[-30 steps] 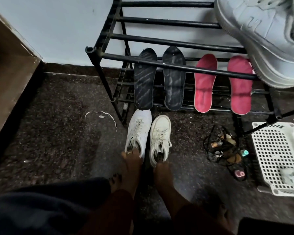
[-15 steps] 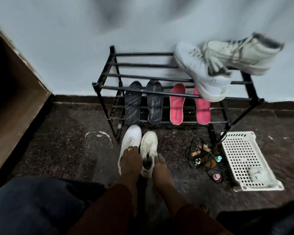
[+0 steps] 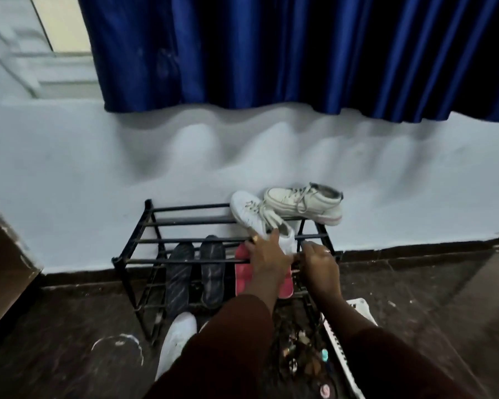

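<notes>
Across the top, a deep blue curtain, its folds hanging to a wavy hem over a pale wall. Below, a dark speckled floor, bounded at far left by a brown wooden cabinet.

Against the wall at centre frame, a black metal shoe rack of open bars, two tiers showing. From the bottom edge, two arms in dark red sleeves, stretched toward the rack's right half. At lower right, partly hidden behind the right forearm, a white perforated basket on the floor, just beside a tangle of small items too blurred to identify.

On the rack's top tier at the right, a pair of white lace-up sneakers:
- The far sneaker upright on its sole along the back bars, toe to the left.
- The near sneaker angled across the bars, toe toward the wall, heel toward the camera.

On the floor in front of the rack, a white shoe, half covered by the left sleeve. Leaning on the lower tier, two black insoles side by side. Right of them, pink insoles, partly behind the left wrist.

Left hand wrapped round the heel end of the near sneaker, thumb on top, fingers down its left side. Right hand just beside that heel at the rack's front bars, fingers curled. Contact with shoe or bar impossible to tell.
</notes>
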Motion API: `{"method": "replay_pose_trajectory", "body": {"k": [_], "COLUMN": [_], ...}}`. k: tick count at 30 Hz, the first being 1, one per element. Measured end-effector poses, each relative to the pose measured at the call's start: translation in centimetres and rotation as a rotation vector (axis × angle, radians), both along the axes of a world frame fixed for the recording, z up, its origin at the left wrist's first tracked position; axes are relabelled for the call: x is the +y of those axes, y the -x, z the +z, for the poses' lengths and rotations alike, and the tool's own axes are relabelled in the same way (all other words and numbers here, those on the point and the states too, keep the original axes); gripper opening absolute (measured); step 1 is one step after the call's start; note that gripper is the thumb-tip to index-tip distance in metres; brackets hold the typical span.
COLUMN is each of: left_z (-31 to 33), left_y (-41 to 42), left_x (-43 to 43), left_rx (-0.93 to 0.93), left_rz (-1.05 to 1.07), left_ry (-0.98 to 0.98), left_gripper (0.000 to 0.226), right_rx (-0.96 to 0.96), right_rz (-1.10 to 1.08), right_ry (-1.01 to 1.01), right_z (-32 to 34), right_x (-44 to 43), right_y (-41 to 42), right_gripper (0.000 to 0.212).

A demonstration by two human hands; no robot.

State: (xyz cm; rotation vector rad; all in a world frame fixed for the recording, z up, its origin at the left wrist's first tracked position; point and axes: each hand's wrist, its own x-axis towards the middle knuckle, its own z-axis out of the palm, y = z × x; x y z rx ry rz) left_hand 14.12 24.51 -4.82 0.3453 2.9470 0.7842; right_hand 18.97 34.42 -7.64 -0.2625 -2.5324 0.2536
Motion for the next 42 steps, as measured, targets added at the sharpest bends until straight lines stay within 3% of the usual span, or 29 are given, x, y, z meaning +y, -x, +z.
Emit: {"method": "replay_pose_trajectory", "body": {"k": [3, 9, 14, 17, 22, 33, 37, 40, 42], "left_z": [0.6, -1.8, -1.9, -1.8, -1.0, 1.8, 2.6, 2.7, 2.5], "left_y": [2.0, 4.7, 5.3, 5.1, 3.4, -4.9, -7.7, -10.0, -11.9], "left_x": [1.9, 2.9, 3.4, 3.1, 1.8, -7.1, -9.7, -11.0, -11.9], "left_rx": [-0.156, -0.179, -0.192, -0.189, -0.190, -0.198, -0.155, -0.142, -0.160], "left_rz": [0.013, 0.058, 0.088, 0.101, 0.110, 0.066, 0.038, 0.006, -0.015], "left_ry": [-0.018, -0.014, -0.064, -0.148, -0.280, -0.377, -0.353, -0.328, -0.339], "left_gripper": [0.070, 0.065, 0.060, 0.055, 0.060, 0.054, 0.059, 0.060, 0.056], "right_rx": [-0.018, -0.152, -0.435, -0.428, -0.412, -0.297, -0.258, -0.195, -0.234], "right_rz": [-0.102, -0.267, -0.252, -0.245, -0.167, -0.087, -0.092, -0.074, -0.072], "right_ry": [0.091, 0.327, 0.206, 0.067, -0.045, -0.253, -0.247, -0.190, -0.176], "right_z": [2.4, 4.7, 3.8, 3.3, 4.4, 6.0, 7.3, 6.9, 6.0], "right_x": [4.2, 11.3, 14.2, 13.6, 9.8, 1.1, -2.2, -3.8, -4.8], "right_y": [4.4, 11.4, 13.7, 13.5, 10.7, -2.3, -7.0, -9.9, -11.8], "right_gripper": [0.033, 0.051, 0.041, 0.039, 0.034, 0.025, 0.017, 0.034, 0.028]}}
